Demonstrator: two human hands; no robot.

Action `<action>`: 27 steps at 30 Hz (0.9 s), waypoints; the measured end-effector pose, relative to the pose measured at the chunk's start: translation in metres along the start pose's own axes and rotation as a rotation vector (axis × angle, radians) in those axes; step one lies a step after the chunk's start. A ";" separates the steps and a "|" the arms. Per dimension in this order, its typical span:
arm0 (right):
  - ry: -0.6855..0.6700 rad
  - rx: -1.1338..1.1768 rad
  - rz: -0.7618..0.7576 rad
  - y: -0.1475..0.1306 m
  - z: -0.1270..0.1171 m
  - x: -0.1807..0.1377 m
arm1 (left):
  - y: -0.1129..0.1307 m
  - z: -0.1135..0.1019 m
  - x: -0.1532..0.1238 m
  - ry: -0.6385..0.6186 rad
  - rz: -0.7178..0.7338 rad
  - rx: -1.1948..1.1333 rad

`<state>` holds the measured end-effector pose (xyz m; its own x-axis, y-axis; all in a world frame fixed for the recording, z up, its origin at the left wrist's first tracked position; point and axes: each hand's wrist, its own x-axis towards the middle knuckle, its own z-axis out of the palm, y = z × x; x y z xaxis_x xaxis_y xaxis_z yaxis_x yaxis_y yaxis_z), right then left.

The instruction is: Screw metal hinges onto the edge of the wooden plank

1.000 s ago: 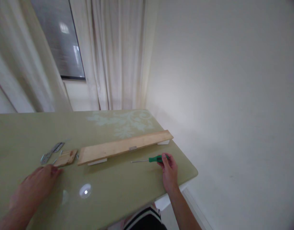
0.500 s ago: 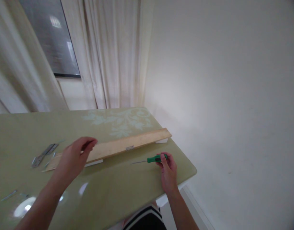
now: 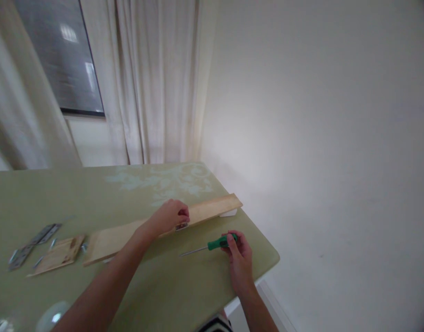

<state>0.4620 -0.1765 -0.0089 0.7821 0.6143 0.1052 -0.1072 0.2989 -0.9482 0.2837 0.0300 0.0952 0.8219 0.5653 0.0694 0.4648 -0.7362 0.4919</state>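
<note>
A long, pale wooden board [image 3: 212,207] lies across the table, raised on white pieces, one showing as a white block [image 3: 229,213] under its right end. On its near edge sits a small metal plate [image 3: 181,227] with holes. My left hand [image 3: 170,215] is at that plate, fingertips pinched together just above it; whatever they hold is too small to make out. In my right hand [image 3: 240,258] is a screwdriver [image 3: 217,243] with a green handle, gripped by the handle's end. Its thin shaft points left, in front of the board and apart from it.
To the left, a small wooden piece [image 3: 61,252] has several screws on and around it. Metal hinges [image 3: 34,245] lie beside it. The table's right corner [image 3: 277,258] is close to the white wall [image 3: 319,184]. Curtains [image 3: 156,92] hang behind.
My left hand has moved right along the board to the metal plate. My right hand still holds the screwdriver at nearly the same spot. The view has shifted slightly.
</note>
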 end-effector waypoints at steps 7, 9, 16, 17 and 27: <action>0.003 -0.071 0.014 -0.002 0.000 -0.001 | 0.008 0.003 -0.003 -0.003 0.017 0.106; 0.006 -0.088 0.017 -0.002 -0.001 -0.001 | 0.016 0.005 -0.004 -0.005 0.007 0.155; 0.040 -0.123 0.016 -0.003 0.000 -0.001 | 0.036 0.011 -0.006 -0.004 0.004 0.298; 0.049 -0.125 0.016 -0.003 0.000 -0.001 | 0.035 0.011 -0.006 -0.005 0.009 0.310; 0.037 -0.172 -0.014 -0.005 -0.001 -0.001 | 0.034 0.027 -0.002 0.023 0.110 0.448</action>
<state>0.4621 -0.1798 -0.0050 0.8053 0.5824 0.1108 0.0079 0.1763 -0.9843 0.3064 -0.0059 0.0882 0.8691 0.4795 0.1219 0.4761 -0.8775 0.0570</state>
